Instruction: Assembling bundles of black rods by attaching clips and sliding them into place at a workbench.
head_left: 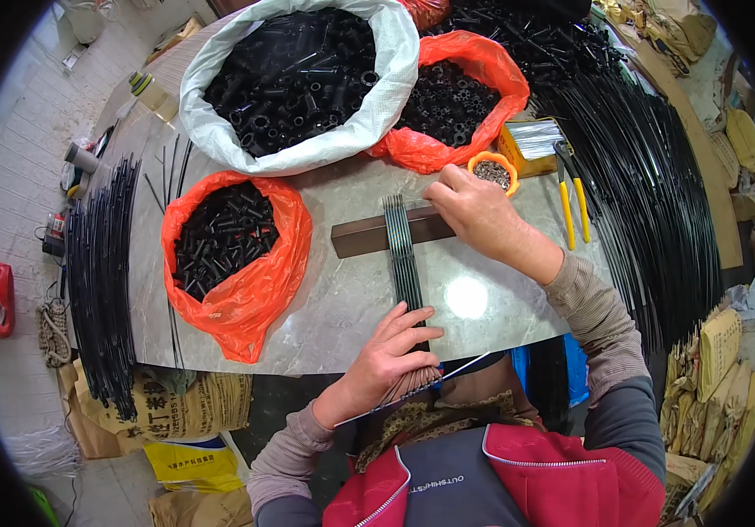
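Note:
A flat row of thin dark rods [405, 263] lies side by side across a brown bar [355, 238] on the table. My left hand [386, 356] rests on the lower part of the rods at the near table edge, its fingers stretched and spread over them. Below that hand the rod ends fan out beside a thin slanting rod [465, 365] with a pale end. Over the bar's right end, my right hand [474, 215] is closed in a pinch; what its fingertips hold, if anything, is hidden. Just beyond it stands a small orange cup [506, 162] of tiny metal pieces.
A white sack [210, 140] and two red bags [237, 321] [505, 66] hold black tubular parts. Long black rods lie in heaps at left [101, 281] and right [658, 202]. Yellow-handled pliers [567, 211] lie near a yellow box [546, 164]. A capped bottle [153, 97] stands far left.

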`<state>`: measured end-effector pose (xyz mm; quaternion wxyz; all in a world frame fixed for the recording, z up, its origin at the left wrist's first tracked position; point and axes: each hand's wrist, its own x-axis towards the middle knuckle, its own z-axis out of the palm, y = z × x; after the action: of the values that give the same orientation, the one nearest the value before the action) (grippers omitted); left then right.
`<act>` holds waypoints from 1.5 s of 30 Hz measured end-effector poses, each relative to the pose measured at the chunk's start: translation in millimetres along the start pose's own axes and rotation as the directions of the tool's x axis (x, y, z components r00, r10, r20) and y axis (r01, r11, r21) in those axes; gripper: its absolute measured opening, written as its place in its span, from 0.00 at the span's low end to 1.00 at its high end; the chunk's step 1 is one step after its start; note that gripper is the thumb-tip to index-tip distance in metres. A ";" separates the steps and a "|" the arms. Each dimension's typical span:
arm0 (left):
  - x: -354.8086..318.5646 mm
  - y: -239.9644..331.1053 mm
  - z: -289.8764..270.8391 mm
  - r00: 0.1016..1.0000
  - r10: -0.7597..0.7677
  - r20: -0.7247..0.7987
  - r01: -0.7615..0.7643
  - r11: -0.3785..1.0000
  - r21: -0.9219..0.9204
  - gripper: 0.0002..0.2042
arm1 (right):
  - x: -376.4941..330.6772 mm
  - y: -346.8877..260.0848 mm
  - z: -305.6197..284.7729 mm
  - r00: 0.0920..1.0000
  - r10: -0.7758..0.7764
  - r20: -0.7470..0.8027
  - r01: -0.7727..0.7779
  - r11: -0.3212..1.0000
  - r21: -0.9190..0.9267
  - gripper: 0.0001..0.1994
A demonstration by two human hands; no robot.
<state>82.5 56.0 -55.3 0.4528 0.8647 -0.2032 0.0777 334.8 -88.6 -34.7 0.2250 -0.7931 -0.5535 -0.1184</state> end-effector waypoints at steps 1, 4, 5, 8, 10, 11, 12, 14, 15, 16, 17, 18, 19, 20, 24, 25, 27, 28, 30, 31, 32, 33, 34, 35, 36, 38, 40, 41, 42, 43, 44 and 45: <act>-0.4 -0.9 0.1 1.000 -0.001 -0.002 0.001 1.000 0.001 0.08 | 0.2 -0.5 0.3 1.000 -0.002 0.000 0.002 1.000 0.001 0.05; -1.0 -1.7 0.1 1.000 0.001 0.012 -0.001 1.000 0.016 0.08 | 0.0 -1.3 0.2 0.999 -0.007 0.033 0.008 1.000 -0.030 0.04; 0.1 -0.1 0.4 1.000 0.013 0.000 -0.013 0.999 0.037 0.07 | -0.1 -0.1 -1.1 1.000 0.000 0.027 0.000 1.000 -0.015 0.05; -0.3 -1.0 1.2 1.000 0.022 -0.010 -0.022 0.998 0.058 0.06 | 0.1 3.6 -1.5 1.000 0.004 0.002 -0.004 1.000 0.019 0.06; -0.9 -0.9 0.6 1.000 0.022 -0.007 -0.021 0.998 0.058 0.06 | 0.0 3.8 -2.6 1.000 0.003 -0.016 -0.002 0.999 0.035 0.06; -1.0 -0.5 0.2 1.000 0.020 -0.004 -0.020 0.998 0.052 0.06 | 0.2 3.5 -3.5 1.000 0.008 -0.016 -0.008 0.999 0.049 0.07; -1.0 -0.4 0.0 1.000 0.019 -0.002 -0.019 0.999 0.045 0.06 | -0.1 3.7 -3.9 1.000 0.015 -0.014 -0.014 0.998 0.062 0.07; -0.9 0.3 -1.0 1.000 0.020 0.001 -0.020 0.999 0.049 0.07 | 0.4 5.5 -3.9 1.000 0.002 -0.014 -0.001 0.998 0.061 0.06; -0.1 0.7 -1.5 1.000 0.024 0.005 -0.024 0.998 0.052 0.07 | 0.4 6.9 -4.4 1.000 -0.008 -0.014 0.009 0.998 0.059 0.06; 0.8 1.5 -2.3 1.000 0.025 0.006 -0.025 0.998 0.051 0.07 | 0.3 8.2 -5.3 1.000 -0.007 -0.014 0.008 0.998 0.058 0.06; 1.8 2.7 -3.3 1.000 0.016 0.012 -0.017 0.999 0.042 0.08 | 0.3 9.3 -6.5 1.000 -0.012 -0.011 0.013 0.999 0.052 0.06; 2.4 3.4 -3.7 1.000 0.006 0.018 -0.007 0.999 0.033 0.09 | 0.3 9.9 -7.2 1.000 -0.017 -0.009 0.018 0.999 0.047 0.06; 2.7 3.4 -3.9 1.000 0.007 0.018 -0.007 0.999 0.032 0.09 | 0.2 10.0 -7.4 1.000 -0.017 -0.009 0.017 0.999 0.047 0.06; 2.8 3.4 -4.0 1.000 0.004 0.020 -0.005 1.000 0.028 0.09 | 0.0 9.8 -7.6 1.000 -0.009 0.002 0.009 0.999 0.051 0.06; 2.1 4.1 -4.7 1.000 0.000 0.023 -0.001 1.000 0.020 0.09 | 0.1 9.0 -4.8 1.000 -0.008 -0.008 0.008 0.998 0.065 0.06; 2.3 3.9 -4.4 1.000 0.000 0.023 -0.001 1.000 0.020 0.09 | -0.6 9.6 -3.3 1.000 -0.007 -0.008 0.008 0.998 0.065 0.06; 2.4 3.6 -4.0 1.000 0.000 0.020 -0.001 1.000 0.014 0.09 | -1.7 10.2 -0.7 1.000 -0.014 -0.008 0.015 0.997 0.080 0.06; 2.3 3.6 -4.2 1.000 0.000 0.019 0.000 1.000 0.014 0.09 | -1.6 9.4 -0.8 1.000 -0.015 -0.007 0.015 0.997 0.080 0.06; 2.3 3.6 -4.7 1.000 0.003 0.022 -0.003 1.000 0.012 0.10 | -0.9 7.4 -1.4 1.000 -0.019 0.019 0.018 0.999 0.043 0.07; 2.1 3.5 -4.7 1.000 0.002 0.022 -0.002 1.000 0.012 0.10 | -0.4 6.8 -1.7 1.000 -0.019 0.019 0.018 0.999 0.043 0.07; 1.9 3.3 -4.6 1.000 0.001 0.020 -0.001 1.000 0.010 0.10 | 0.0 6.2 -2.1 0.999 -0.029 0.015 0.029 0.999 0.028 0.07; 1.9 3.3 -4.4 1.000 0.001 0.019 -0.001 1.000 0.008 0.10 | 0.2 5.9 -3.0 0.999 -0.039 0.010 0.039 0.999 0.013 0.07; 1.9 3.1 -4.3 1.000 0.001 0.019 -0.001 1.000 0.008 0.10 | 0.3 6.1 -3.9 0.999 -0.039 0.010 0.039 0.999 0.013 0.07; 2.0 2.8 -4.3 1.000 0.005 0.024 -0.005 1.000 0.008 0.10 | 0.4 6.8 -4.9 0.999 -0.040 0.002 0.040 0.999 0.018 0.07; 1.7 2.3 -4.5 1.000 0.006 0.028 -0.007 1.000 0.009 0.10 | 0.7 7.4 -4.7 0.999 -0.042 -0.007 0.042 0.999 0.025 0.07; 1.4 2.1 -4.9 1.000 -0.001 0.031 0.001 1.000 0.003 0.09 | 0.6 8.0 -3.2 0.999 -0.036 -0.002 0.036 0.999 0.032 0.07; 1.6 2.0 -4.9 0.999 -0.004 0.033 0.004 1.000 -0.004 0.09 | 0.1 8.4 -3.0 1.000 -0.029 0.004 0.029 0.999 0.035 0.07; 1.3 1.6 -4.8 0.999 -0.006 0.036 0.007 1.000 -0.007 0.09 | -0.3 8.4 -2.7 1.000 -0.031 0.003 0.031 0.999 0.040 0.07; 0.8 1.1 -4.6 0.999 -0.010 0.038 0.011 1.000 -0.009 0.09 | -0.4 8.5 -1.6 0.999 -0.034 0.002 0.034 0.998 0.047 0.07; 0.6 1.3 -4.8 0.999 -0.011 0.038 0.012 1.000 -0.009 0.09 | -0.5 8.9 -0.7 0.999 -0.035 0.002 0.035 0.998 0.048 0.07; 0.6 1.7 -5.0 0.999 -0.019 0.038 0.020 1.000 -0.014 0.09 | -0.7 9.5 0.0 0.999 -0.045 0.005 0.045 0.998 0.036 0.07; 0.8 2.2 -5.2 0.999 -0.026 0.038 0.027 0.999 -0.021 0.09 | -1.1 9.9 -0.2 0.998 -0.055 0.007 0.055 0.998 0.022 0.07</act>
<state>82.5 58.9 -50.3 0.4590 0.8638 -0.2011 0.0531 343.7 -92.5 -37.2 0.2282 -0.7755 -0.5772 -0.1153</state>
